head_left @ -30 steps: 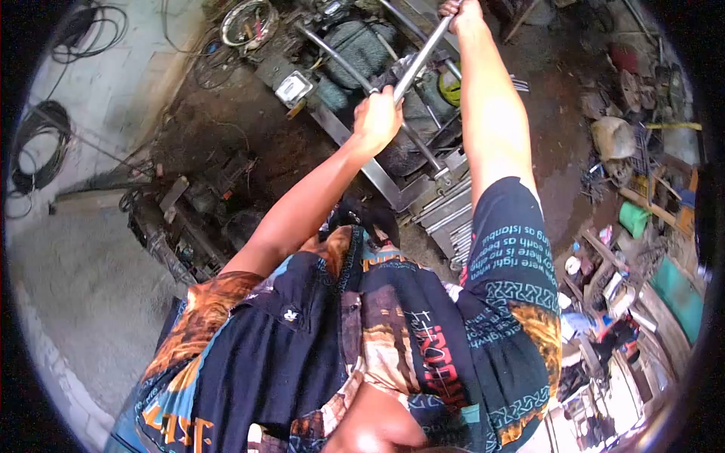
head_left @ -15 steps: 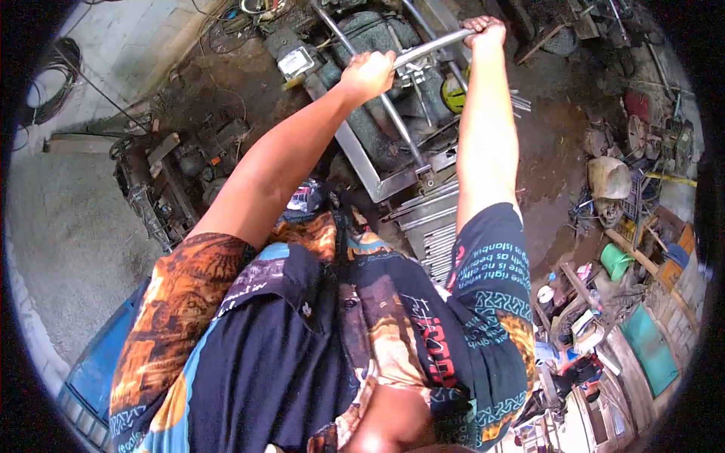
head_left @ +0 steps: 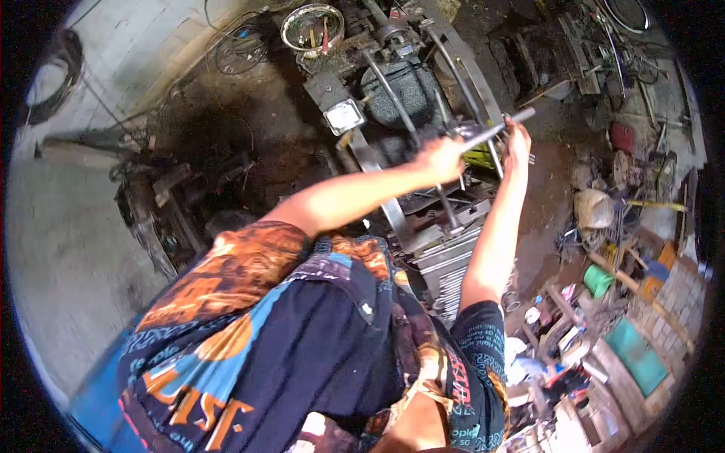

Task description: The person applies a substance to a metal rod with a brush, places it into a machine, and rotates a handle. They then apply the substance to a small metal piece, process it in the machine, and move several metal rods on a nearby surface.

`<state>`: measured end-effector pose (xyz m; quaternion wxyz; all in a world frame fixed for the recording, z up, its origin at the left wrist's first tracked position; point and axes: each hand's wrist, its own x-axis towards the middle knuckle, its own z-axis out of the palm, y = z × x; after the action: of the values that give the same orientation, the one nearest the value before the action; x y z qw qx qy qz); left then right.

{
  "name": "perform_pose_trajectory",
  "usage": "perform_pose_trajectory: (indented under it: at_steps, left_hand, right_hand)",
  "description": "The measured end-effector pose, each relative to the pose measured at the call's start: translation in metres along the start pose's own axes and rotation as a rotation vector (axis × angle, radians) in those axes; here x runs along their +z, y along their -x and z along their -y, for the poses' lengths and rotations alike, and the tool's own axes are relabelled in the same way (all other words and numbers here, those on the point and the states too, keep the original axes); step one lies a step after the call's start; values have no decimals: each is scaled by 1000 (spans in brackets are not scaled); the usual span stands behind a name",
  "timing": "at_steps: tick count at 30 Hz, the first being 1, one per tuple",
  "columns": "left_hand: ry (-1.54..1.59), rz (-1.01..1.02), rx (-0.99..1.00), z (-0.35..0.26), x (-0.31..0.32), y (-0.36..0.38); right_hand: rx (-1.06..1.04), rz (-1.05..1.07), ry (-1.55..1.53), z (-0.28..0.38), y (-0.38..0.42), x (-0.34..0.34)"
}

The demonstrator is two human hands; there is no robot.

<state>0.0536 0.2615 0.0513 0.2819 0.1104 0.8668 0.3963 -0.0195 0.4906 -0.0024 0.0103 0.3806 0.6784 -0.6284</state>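
My left hand (head_left: 440, 161) is wrapped round the lower left end of a grey metal bar (head_left: 483, 137). Farther up the same bar, my right hand (head_left: 516, 141) grips near its upper end, fingers partly curled. Both hands are over a machine with a metal frame (head_left: 462, 57) and long steel rods (head_left: 391, 92). Under the bar, something yellow-green (head_left: 479, 158) shows beside the rods. Nearer my body lies a row of thin metal rods (head_left: 451, 283) on the machine's end.
A round basin (head_left: 312, 29) with tools stands at the top. Dark machine parts (head_left: 155, 208) lie on the left. On the right are a green bucket (head_left: 598, 280), a sack (head_left: 593, 208), a teal panel (head_left: 636, 356) and scattered scrap. A cable coil (head_left: 57, 75) hangs upper left.
Both hands have come down and nearer my body with the bar. They are closer together, and my left arm now reaches across to the right. The view has shifted.
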Motion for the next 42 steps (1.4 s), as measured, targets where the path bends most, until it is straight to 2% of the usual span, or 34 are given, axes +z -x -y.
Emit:
perform_pose_trajectory:
  at_steps: [1,2,3,4,5,6,7,8,9,10,11,12,13,14,15,16,17,21,23,25,30,33,35,36,37,39,40,42]
  left_hand:
    - [53,-23,35,2,11,0]
    - [97,121,57,3,2,2]
    - [91,79,192,13,1,9]
    - [130,169,179,20,-13,13]
    - [162,252,171,30,-32,13]
    - [171,86,270,50,-42,18]
    - [194,-86,384,77,-48,13]
    - [247,-122,364,99,-74,13]
    - [302,-152,350,113,-111,16]
    - [377,-76,195,117,-162,28]
    - [370,-203,141,158,-173,16]
    - [318,-317,168,188,-199,11]
    - [414,-336,192,246,-204,-10]
    - [876,-152,-36,264,-234,-10]
    - [1087,-103,-108,265,-266,-4]
    - [1224,-117,-87,268,-277,1]
    - [1360,-131,-63,276,-290,5]
    - [1422,-207,-46,287,-304,13]
    - [1505,-244,-61,280,-292,18]
    - [1516,-243,-89,277,-288,20]
    - [1512,-286,-183,284,-267,28]
    - [1472,-301,-215,289,-262,30]
    - [1421,-309,-245,290,-262,29]
    - [1418,-300,-241,291,-263,28]
    - [1374,-309,-239,292,-263,25]
    - [1329,-300,-225,290,-265,18]
    - [1249,-273,-222,288,-265,15]
    - [1163,-215,-194,287,-261,3]
  right_hand:
    - [-61,-48,-53,-13,5,-2]
    - [-144,-162,25,-23,10,1]
    - [-220,-273,115,-31,19,-1]
    - [-199,-289,136,-28,44,3]
    - [-351,-450,286,-9,76,22]
    - [-511,-606,429,11,97,48]
    - [-543,-594,426,20,109,69]
    - [-557,-503,378,30,124,95]
    - [-584,-272,242,31,127,120]
    - [-639,-203,375,43,142,159]
    - [-553,0,351,49,149,192]
    - [-473,109,462,38,139,225]
    - [-433,234,446,29,133,258]
    - [-453,304,511,28,136,288]
    - [-475,389,530,4,118,315]
    - [-423,488,557,11,124,328]
    - [-540,499,618,6,120,349]
    - [-569,473,910,-4,103,402]
    - [-566,484,1008,-15,96,404]
    - [-597,378,1147,-12,94,414]
    - [-485,325,1238,-17,86,420]
    - [-471,293,1223,-10,88,418]
    - [-360,293,1052,1,93,411]
    - [-493,223,753,-53,52,419]
    - [-494,210,750,-37,59,413]
    - [-47,526,28,-3,78,392]
    - [59,538,-87,6,85,379]
    - [62,499,-155,17,102,358]
